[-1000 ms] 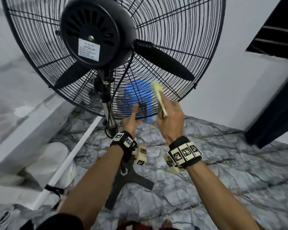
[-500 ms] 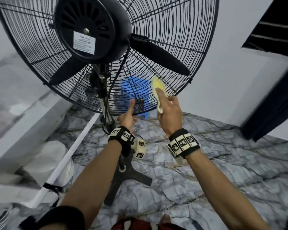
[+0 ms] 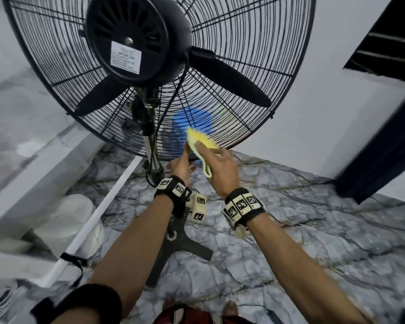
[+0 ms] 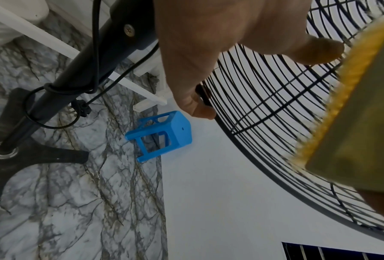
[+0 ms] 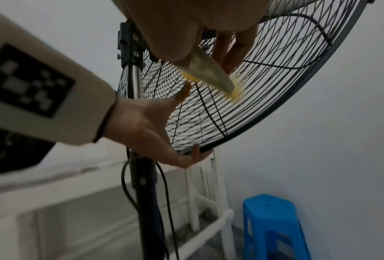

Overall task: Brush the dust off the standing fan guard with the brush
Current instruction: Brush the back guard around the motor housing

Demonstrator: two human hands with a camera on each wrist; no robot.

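The right hand grips the brush against the guard's bottom edge; the left hand holds the rim. Pushing too hard may tip the fan.

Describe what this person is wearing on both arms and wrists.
Both forearms are bare. The left hand and right hand each have a black wrist strap carrying cream square tiles printed with black-and-white coded markers. A cream block with the same markers hangs under the left wrist. A black band or sleeve edge sits higher up the left arm. No gloves.
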